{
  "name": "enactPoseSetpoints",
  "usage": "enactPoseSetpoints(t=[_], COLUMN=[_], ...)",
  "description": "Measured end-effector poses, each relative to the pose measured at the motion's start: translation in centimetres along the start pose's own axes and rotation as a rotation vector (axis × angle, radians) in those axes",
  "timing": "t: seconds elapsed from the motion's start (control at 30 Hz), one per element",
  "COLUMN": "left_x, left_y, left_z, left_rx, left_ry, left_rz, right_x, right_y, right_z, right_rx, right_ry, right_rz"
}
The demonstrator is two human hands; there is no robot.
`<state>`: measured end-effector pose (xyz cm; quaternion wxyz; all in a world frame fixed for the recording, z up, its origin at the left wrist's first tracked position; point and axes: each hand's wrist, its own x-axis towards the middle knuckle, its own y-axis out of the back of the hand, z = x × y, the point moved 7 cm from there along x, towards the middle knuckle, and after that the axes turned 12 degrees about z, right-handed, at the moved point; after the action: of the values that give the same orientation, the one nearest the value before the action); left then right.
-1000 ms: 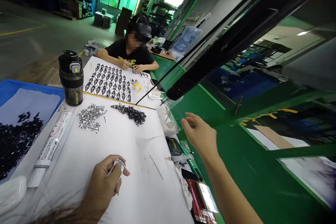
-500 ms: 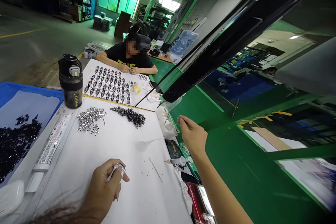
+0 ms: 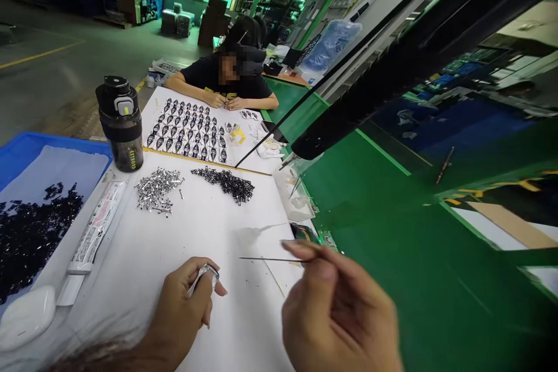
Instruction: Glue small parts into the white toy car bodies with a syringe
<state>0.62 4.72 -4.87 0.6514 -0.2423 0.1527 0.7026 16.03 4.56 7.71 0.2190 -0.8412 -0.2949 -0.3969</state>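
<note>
My left hand (image 3: 181,305) is closed around a small shiny silver piece (image 3: 209,271), low over the white tabletop. The fingers cover much of that piece, so its full shape is hidden. My right hand (image 3: 342,314) pinches a thin dark rod (image 3: 265,258) between thumb and fingers. Its tip points left toward the silver piece, with a gap between them. Beneath the rod, a thin stick (image 3: 275,279) lies on the table among tiny dark specks. Farther back are a heap of small silver pins (image 3: 157,189) and a heap of small black parts (image 3: 229,185).
To the left stand a dark bottle (image 3: 122,128), a white tube (image 3: 98,226), a white rounded case (image 3: 27,317) and a blue tray (image 3: 65,142) of black parts. A co-worker (image 3: 244,78) sits behind rows of assembled pieces (image 3: 187,133). A black lamp arm (image 3: 331,122) slants overhead.
My right hand has come back from the table's right side toward my left hand, bringing the thin rod over the table. My left hand keeps its hold; the view has shifted slightly.
</note>
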Motion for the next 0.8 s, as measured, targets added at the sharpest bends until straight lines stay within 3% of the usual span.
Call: enactPoseSetpoints(t=[0.13, 0.4, 0.8], left_x=[-0.1, 0.1, 0.1], left_y=[-0.2, -0.2, -0.2], left_z=[0.2, -0.1, 0.2], left_rx=[0.036, 0.063, 0.055], left_ry=[-0.018, -0.041, -0.028], left_rz=[-0.022, -0.021, -0.006], right_x=[-3.3, -4.2, -3.9], right_y=[-0.8, -1.5, -1.1], right_z=[0.8, 1.4, 1.6], right_rx=[0.073, 0.080, 0.077], right_ry=[-0.052, -0.149, -0.120], right_rz=[-0.215, -0.286, -0.292])
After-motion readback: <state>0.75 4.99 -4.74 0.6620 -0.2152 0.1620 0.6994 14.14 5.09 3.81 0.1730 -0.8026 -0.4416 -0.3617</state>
